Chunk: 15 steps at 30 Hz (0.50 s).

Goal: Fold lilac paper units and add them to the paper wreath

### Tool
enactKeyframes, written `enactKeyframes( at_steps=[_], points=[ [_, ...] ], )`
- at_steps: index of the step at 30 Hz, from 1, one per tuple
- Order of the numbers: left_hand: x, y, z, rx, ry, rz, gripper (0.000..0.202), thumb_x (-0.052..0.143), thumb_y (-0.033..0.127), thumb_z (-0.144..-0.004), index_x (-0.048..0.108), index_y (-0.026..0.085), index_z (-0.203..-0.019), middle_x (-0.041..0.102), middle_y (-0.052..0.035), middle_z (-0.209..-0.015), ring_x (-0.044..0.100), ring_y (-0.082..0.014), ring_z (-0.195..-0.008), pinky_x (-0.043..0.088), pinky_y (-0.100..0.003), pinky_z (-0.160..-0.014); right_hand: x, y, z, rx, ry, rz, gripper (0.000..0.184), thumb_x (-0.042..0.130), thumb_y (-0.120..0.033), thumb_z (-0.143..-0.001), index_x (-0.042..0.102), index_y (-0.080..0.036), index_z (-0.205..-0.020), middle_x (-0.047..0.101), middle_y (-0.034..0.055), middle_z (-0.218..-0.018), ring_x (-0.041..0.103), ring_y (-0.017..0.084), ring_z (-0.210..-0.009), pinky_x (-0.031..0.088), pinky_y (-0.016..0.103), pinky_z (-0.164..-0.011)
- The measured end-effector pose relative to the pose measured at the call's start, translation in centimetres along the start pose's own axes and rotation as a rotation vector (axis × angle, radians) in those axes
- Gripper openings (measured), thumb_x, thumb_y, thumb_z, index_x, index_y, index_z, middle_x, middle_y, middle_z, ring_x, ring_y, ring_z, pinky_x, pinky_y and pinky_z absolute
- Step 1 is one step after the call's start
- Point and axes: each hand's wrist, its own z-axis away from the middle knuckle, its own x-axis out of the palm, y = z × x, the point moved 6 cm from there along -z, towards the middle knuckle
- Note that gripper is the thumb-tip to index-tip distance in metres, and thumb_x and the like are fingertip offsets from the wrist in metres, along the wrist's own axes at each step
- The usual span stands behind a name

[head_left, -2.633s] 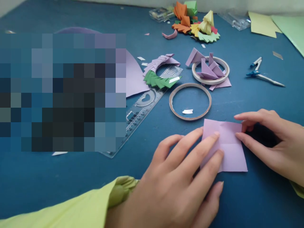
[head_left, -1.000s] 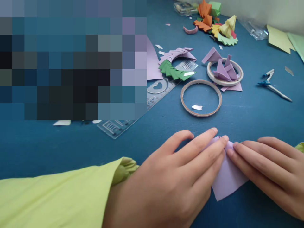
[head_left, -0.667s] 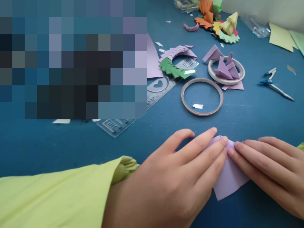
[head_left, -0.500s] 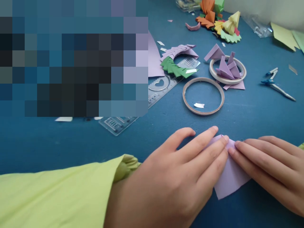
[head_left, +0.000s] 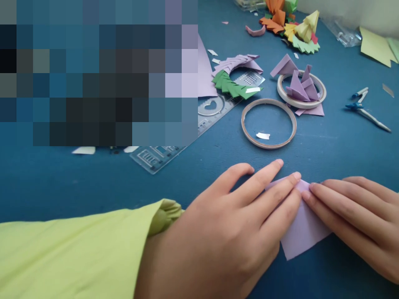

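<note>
Blue desk (head_left: pixel 327 145). Left hand (head_left: pixel 230 241) and right hand (head_left: pixel 355 220) pressed joined fingers (head_left: pixel 277 197) flat onto lilac paper (head_left: pixel 304 234); even pressure should crease cleanly.

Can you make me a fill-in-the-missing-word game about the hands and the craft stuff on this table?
1. The left hand and the right hand press flat on a ____ piece of paper.
2. The table is the colour ____.
3. The folded purple pieces rest in a roll of ____.
4. The see-through ruler has a ____ shape cut into it.

Missing words: purple, blue, tape, heart.
</note>
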Motion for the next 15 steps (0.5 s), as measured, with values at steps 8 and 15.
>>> enactKeyframes(
  at_steps=[8, 15],
  points=[
    [0.22, -0.06, 0.25, 0.009, 0.027, -0.015, 0.037, 0.033, 0.017, -0.099, 0.058, 0.014, -0.128, 0.056, -0.0035, -0.138, 0.050, -0.0277, -0.128, 0.038, -0.045, -0.096, -0.17, 0.03, 0.02, 0.029, -0.026, -0.001, 0.033, 0.036, -0.007, -0.091, 0.057, -0.012, -0.115, 0.056, 0.0127, -0.128, 0.050, 0.028, -0.115, 0.045, 0.044, -0.089],
    [-0.07, 0.17, 0.40, 0.025, 0.021, -0.031, 0.037, 0.033, 0.015, -0.100, 0.057, 0.012, -0.127, 0.055, -0.0049, -0.138, 0.048, -0.0277, -0.130, 0.035, -0.045, -0.098, -0.43, 0.08, -0.31, 0.019, -0.018, 0.013, 0.033, 0.034, -0.006, -0.091, 0.059, -0.009, -0.113, 0.059, 0.0133, -0.123, 0.051, 0.026, -0.112, 0.046, 0.042, -0.086]
  ],
)
